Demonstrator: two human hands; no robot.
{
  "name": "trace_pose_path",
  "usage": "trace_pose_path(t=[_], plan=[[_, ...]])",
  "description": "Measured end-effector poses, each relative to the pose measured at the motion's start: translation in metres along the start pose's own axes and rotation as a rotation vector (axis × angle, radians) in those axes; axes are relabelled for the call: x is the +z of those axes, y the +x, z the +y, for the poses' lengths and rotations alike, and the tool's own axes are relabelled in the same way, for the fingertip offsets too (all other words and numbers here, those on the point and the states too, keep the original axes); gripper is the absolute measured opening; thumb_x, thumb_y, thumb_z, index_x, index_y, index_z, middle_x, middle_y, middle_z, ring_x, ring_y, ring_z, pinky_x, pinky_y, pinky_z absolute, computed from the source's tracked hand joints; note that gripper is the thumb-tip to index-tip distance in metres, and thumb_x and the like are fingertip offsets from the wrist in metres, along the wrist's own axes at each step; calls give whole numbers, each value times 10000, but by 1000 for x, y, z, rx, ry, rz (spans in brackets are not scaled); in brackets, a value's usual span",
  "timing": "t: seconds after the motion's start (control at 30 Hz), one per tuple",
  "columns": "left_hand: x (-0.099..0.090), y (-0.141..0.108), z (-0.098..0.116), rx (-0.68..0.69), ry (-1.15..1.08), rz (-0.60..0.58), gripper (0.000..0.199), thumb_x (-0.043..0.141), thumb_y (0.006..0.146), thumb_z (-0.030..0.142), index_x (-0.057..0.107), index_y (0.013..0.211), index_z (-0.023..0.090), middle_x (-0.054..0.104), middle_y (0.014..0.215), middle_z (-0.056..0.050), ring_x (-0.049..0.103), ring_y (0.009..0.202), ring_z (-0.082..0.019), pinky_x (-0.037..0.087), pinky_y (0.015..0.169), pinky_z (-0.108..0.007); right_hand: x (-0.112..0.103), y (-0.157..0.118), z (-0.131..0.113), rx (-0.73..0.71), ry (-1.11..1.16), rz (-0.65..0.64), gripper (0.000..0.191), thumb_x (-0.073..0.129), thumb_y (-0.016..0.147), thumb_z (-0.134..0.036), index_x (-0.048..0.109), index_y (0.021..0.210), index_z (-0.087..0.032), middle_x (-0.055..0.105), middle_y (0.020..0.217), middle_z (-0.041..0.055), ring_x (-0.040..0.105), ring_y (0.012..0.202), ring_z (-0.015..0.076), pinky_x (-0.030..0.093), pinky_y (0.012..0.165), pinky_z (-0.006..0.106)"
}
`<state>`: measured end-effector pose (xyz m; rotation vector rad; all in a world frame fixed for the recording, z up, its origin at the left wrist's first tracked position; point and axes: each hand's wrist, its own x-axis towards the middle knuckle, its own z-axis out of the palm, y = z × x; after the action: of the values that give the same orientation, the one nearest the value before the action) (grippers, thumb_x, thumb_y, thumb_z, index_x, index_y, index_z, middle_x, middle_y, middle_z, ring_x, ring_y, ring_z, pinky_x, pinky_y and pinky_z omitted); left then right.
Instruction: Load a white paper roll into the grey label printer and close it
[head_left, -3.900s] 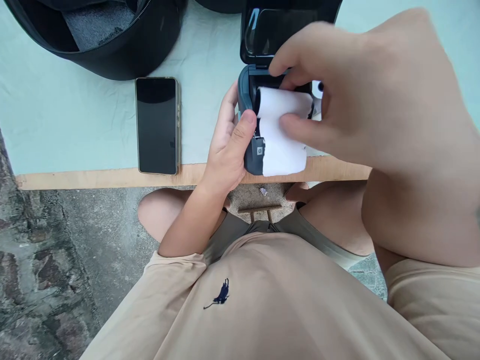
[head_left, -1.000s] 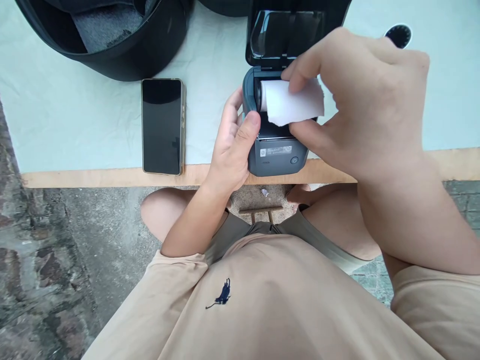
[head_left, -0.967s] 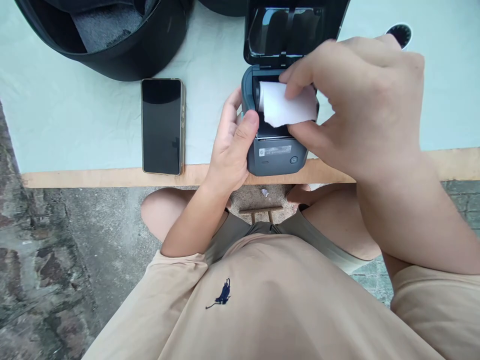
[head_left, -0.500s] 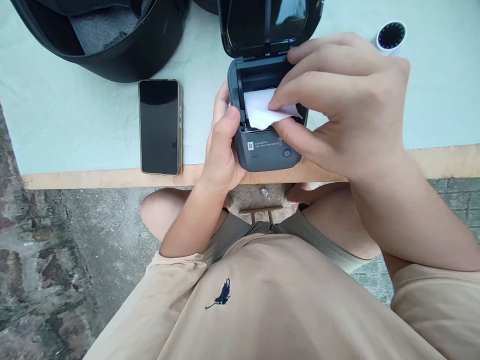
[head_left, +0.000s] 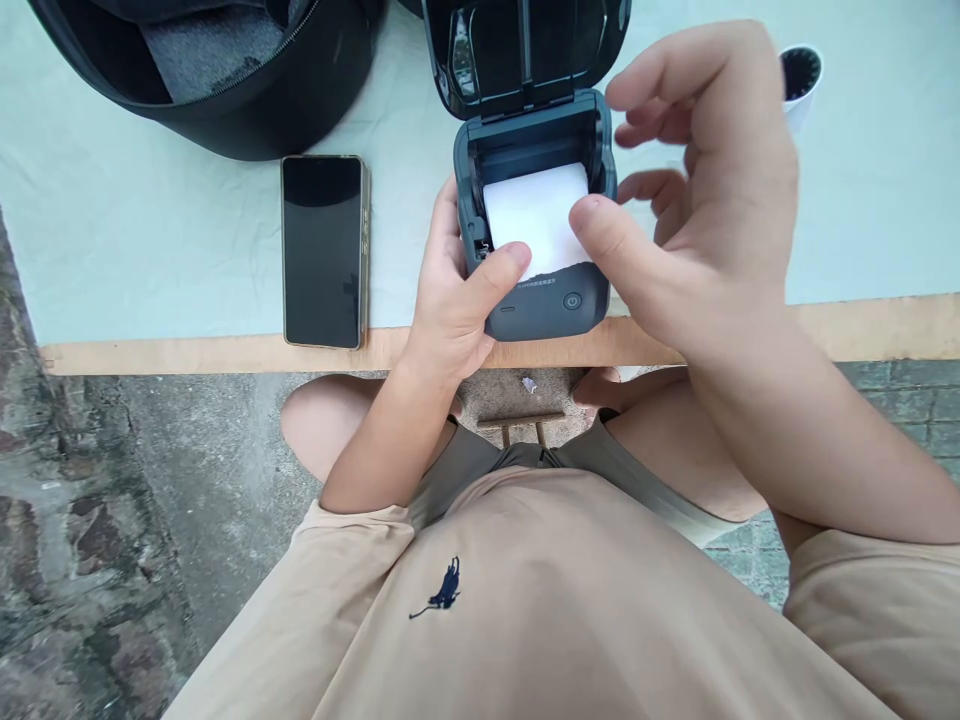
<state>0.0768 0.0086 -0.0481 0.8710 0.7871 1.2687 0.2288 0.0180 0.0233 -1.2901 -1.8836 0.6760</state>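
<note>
A small dark grey label printer (head_left: 544, 318) is held above the table's front edge, its black lid (head_left: 559, 50) tipped back. White paper (head_left: 536, 215) from inside it lies over the front lip, with a ragged end. My left hand (head_left: 446, 300) grips the printer's left side, and its thumb presses on the lower left of the paper. At the printer's right side is my right hand (head_left: 720, 210), fingers apart and partly bent. Its thumb tip is at the paper's right edge; whether it touches, I cannot tell. The roll beneath the paper is hidden.
A smartphone (head_left: 322, 250) lies dark-screened left of the printer. Behind it stands an open black zippered case (head_left: 300, 100) with grey cloth inside. A white cylinder (head_left: 802, 85) with a dark end sits at the right back. The table's wooden edge (head_left: 187, 355) runs above my knees.
The right hand has let go of the paper and opened, moving up and right. The paper now lies flatter across the front lip, and the left thumb has come over onto it.
</note>
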Motion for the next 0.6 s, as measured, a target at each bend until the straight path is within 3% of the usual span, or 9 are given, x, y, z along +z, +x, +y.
trace_pose_path(t=[0.13, 0.2, 0.3, 0.37, 0.47, 0.6], plan=[[-3, 2, -5, 52, -3, 9, 576, 713, 658, 440, 428, 1144, 318, 621, 1011, -2, 661, 966, -207, 531, 901, -354, 4, -2, 4, 124, 159, -98, 574, 624, 739, -236, 372, 1255, -261, 345, 1396, 20, 439, 1190, 152, 508, 661, 186], [-6, 3, -8, 67, 5, 4, 660, 735, 619, 478, 416, 1174, 320, 621, 1040, -8, 649, 1019, -231, 523, 916, -370, 4, -1, 7, 158, 277, -180, 660, 623, 758, -254, 279, 1321, -286, 260, 1460, 20, 485, 1142, 126, 540, 690, 187], [-8, 4, -9, 61, 26, 0, 716, 741, 577, 546, 409, 1179, 346, 623, 1058, -9, 640, 1043, -251, 541, 872, -368, 5, -1, 10, 247, 451, -347, 801, 597, 804, -302, 70, 1408, -287, 422, 1373, 53, 588, 954, 93, 565, 699, 207], [-7, 4, -8, 54, 18, -6, 630, 699, 632, 550, 422, 1166, 365, 615, 1085, -10, 641, 1031, -244, 553, 833, -359, 5, -1, 11, 276, 518, -379, 887, 608, 802, -316, -14, 1431, -249, 552, 1223, 63, 609, 914, 106, 571, 712, 229], [-7, 5, -9, 99, 6, -4, 546, 686, 671, 511, 453, 1143, 369, 606, 1094, -9, 646, 986, -230, 562, 785, -351, 4, -1, 16, 300, 586, -381, 1001, 656, 766, -320, -78, 1443, -249, 586, 1167, 60, 625, 927, 127, 583, 724, 260], [-7, 7, -14, 103, 77, 22, 681, 742, 601, 538, 434, 1176, 343, 609, 1092, -17, 651, 981, -241, 552, 825, -374, 4, -1, 23, 348, 607, -409, 1067, 694, 732, -328, -94, 1450, -291, 594, 1160, 30, 628, 890, 103, 574, 784, 251]])
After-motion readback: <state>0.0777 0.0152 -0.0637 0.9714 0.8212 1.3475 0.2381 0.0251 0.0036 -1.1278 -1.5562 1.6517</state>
